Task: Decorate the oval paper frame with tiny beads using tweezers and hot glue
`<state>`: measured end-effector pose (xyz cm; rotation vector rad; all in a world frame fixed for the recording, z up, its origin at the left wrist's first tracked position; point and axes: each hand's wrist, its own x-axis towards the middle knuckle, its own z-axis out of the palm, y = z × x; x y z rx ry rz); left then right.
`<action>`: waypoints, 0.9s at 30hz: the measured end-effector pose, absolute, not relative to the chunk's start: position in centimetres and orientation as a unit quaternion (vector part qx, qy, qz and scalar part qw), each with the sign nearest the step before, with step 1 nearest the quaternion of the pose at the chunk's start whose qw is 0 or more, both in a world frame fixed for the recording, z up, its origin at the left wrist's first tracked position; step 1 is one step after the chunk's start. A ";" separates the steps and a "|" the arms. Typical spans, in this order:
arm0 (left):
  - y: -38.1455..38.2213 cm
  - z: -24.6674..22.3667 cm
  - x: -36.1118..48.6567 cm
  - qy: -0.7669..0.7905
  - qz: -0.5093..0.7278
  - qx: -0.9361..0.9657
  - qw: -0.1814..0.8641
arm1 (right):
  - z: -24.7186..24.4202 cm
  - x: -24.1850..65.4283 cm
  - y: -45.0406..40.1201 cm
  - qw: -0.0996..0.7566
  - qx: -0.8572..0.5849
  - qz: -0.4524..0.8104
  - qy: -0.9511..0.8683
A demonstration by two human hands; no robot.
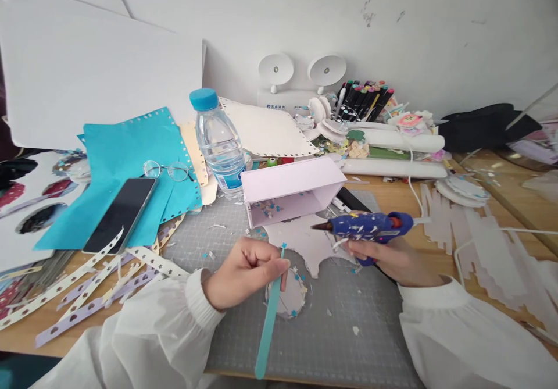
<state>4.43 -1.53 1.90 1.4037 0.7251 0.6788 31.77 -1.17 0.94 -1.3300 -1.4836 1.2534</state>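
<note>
My left hand (250, 272) pinches teal tweezers (271, 325) over the grey cutting mat (340, 348), with a small blue star at their far tip. Partly under the tweezers and fingers lies a round white disc (296, 299) edged with small blue and cream pieces. On the right, my right hand (392, 258) is wrapped round a blue hot glue gun (370, 226), its dark nozzle pointing left. Beyond both hands, an open pale lilac box (292, 188) lies on its side, with small blue and white stars inside. An irregular white piece (300, 241) lies in front of it.
A water bottle (220, 145) stands behind the mat. To the left are teal sheets (126, 150), glasses (165, 171), a black phone (122, 211) and punched paper strips (87, 290). Clear glue sticks (492, 249) lie right, and markers (366, 101) stand at the back. The gun's white cord (414, 185) runs behind it.
</note>
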 end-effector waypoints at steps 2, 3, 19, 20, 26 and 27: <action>-1.6 2.1 4.5 0.320 0.292 0.623 0.651 | 0.4 31.4 -1.5 0.355 -0.503 0.545 -0.569; -1.6 2.2 4.5 0.322 0.289 0.625 0.649 | 0.3 31.3 -1.7 0.349 -0.498 0.572 -0.550; -1.9 2.7 4.7 0.314 0.256 0.648 0.645 | -0.7 31.6 -1.6 0.339 -0.481 0.587 -0.556; -1.9 2.6 4.7 0.315 0.255 0.647 0.645 | -0.8 31.6 -1.6 0.338 -0.483 0.586 -0.556; -1.8 2.6 4.7 0.317 0.252 0.649 0.644 | -0.2 31.5 -1.6 0.330 -0.487 0.552 -0.592; -1.8 2.6 4.8 0.316 0.253 0.649 0.644 | 0.0 31.3 -1.6 0.330 -0.493 0.541 -0.597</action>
